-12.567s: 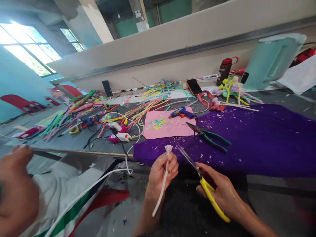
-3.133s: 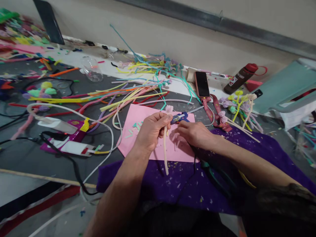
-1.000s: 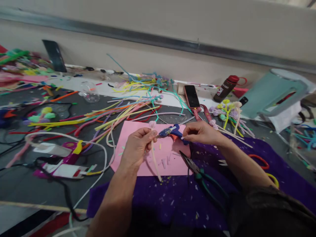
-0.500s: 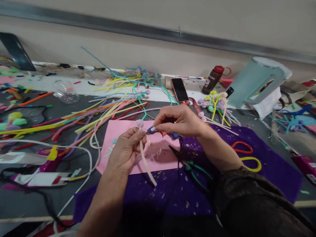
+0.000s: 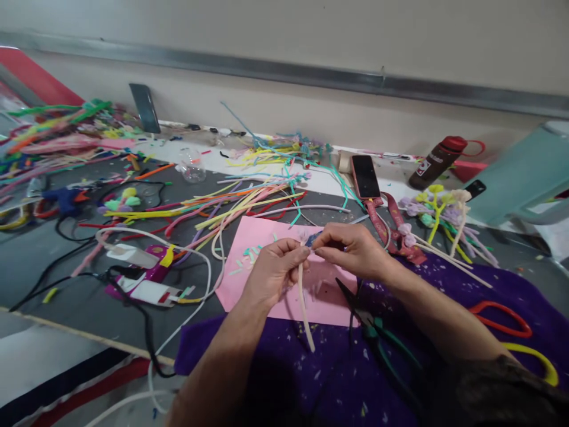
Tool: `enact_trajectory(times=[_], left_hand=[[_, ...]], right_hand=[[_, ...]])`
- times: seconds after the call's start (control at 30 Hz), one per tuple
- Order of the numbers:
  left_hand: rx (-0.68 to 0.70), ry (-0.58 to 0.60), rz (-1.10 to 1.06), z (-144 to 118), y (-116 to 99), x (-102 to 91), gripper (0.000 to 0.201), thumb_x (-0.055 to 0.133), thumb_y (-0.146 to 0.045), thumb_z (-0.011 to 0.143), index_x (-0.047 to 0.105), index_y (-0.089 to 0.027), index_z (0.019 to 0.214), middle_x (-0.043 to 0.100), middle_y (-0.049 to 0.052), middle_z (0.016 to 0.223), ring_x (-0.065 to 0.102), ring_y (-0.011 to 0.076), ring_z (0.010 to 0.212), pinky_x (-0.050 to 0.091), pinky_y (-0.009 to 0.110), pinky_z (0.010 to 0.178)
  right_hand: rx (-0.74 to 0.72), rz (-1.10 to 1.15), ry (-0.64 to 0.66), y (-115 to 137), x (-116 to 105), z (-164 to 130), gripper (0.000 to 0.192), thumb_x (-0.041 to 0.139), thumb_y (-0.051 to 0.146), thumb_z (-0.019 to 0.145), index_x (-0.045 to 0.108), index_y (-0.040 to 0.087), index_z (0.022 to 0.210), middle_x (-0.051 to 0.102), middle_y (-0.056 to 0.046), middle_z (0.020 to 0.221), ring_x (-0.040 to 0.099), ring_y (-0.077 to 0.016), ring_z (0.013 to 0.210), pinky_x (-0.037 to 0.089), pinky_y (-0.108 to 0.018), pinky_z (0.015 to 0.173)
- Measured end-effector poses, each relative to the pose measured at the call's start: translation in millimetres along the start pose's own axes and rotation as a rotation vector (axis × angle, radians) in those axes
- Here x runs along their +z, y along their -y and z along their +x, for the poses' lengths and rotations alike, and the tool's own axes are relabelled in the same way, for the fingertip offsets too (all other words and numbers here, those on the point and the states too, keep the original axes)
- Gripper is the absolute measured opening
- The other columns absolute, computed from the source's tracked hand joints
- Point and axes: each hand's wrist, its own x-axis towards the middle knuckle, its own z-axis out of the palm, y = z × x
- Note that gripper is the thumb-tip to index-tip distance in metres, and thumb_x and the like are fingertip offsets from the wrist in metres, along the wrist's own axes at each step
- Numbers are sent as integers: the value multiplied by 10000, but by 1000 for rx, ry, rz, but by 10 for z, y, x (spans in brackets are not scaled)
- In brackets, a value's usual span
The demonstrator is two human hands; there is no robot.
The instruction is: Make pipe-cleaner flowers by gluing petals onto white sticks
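Over the pink paper [image 5: 262, 279], both hands meet at the top of a pale pipe cleaner [image 5: 304, 308]. The left hand [image 5: 273, 273] is closed around its upper end, thumb and fingers pinched, and the stem hangs down from the fist over the purple cloth [image 5: 444, 279]. The right hand [image 5: 351, 249] pinches with its fingertips right at the same tip, touching the left hand; something small and blue shows between the fingers, though it is too hidden to tell what it is. Just below the right wrist, green-handled pliers [image 5: 377, 329] lie on the cloth, and scissors with red and yellow handles [image 5: 515, 332] lie farther right. A heap of coloured pipe cleaners [image 5: 231, 204] spreads across the grey table [image 5: 53, 267] behind the paper. Near the wall stand a phone [image 5: 365, 176] and a brown bottle [image 5: 434, 161], with a bunch of finished pipe-cleaner flowers [image 5: 438, 210] between bottle and cloth.
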Motion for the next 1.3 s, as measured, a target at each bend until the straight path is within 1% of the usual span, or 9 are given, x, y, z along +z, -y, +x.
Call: enact_trajectory(times=[0.23,0.37,0.43,0.53,0.63,0.73,0.9,1.1,1.3], left_hand=[[27,8,132,-11,7,-19,223,706,-315,652,575,-135,642,593,-28,532,419,22,322,294,140,316],[60,26,241,-34,-6,-18,229,693,-320,666,572,-131,620,581,-22,528,426,30,328,310,148,323],[64,34,258,-46,-22,-12,229,687,-318,670,570,-131,611,586,-21,535,418,25,330,311,148,330],[45,56,215,-59,-44,-9,223,696,-298,652,560,-133,590,589,-22,523,411,22,330,300,144,334],[17,91,145,-65,-50,-20,220,708,-275,629,548,-135,575,587,-25,502,401,22,329,280,141,331],[-2,130,115,-70,-47,-32,201,703,-262,639,557,-133,593,593,-21,507,396,19,335,269,139,339],[9,145,100,-71,-51,-37,212,705,-257,639,550,-126,579,592,-16,521,395,17,343,268,142,343],[-1,183,72,-58,-32,-58,162,694,-236,657,580,-121,639,598,-12,539,420,24,368,272,139,350],[0,202,67,-56,-13,-49,157,692,-231,664,584,-118,649,599,-10,533,409,22,345,274,148,342]], right_hand=[[23,10,-4,-39,39,-1,119,543,81,762,650,134,769,609,-8,697,541,-88,630,391,-200,593],[107,115,31,-47,43,-10,87,557,111,762,639,135,748,605,-2,695,537,-87,630,395,-201,586],[208,259,68,-60,39,-12,64,569,144,766,621,136,731,574,21,635,503,-66,556,380,-180,522],[365,568,177,-104,30,-9,100,601,230,769,607,135,739,523,52,559,448,-37,446,345,-144,417],[451,828,252,-162,33,-2,122,639,243,741,628,127,775,542,48,565,470,-31,426,360,-126,390],[505,999,274,-219,63,0,137,663,226,714,644,116,792,565,36,559,486,-33,408,370,-118,369],[509,1126,258,-302,134,-11,114,689,180,680,637,96,738,550,39,499,448,-26,355,344,-108,327],[450,1237,309,-339,183,-25,127,689,188,695,647,91,766,585,11,570,466,-25,381,371,-113,356],[417,1288,338,-397,230,-50,137,694,204,698,643,92,760,598,2,618,484,-25,391,374,-118,364]])
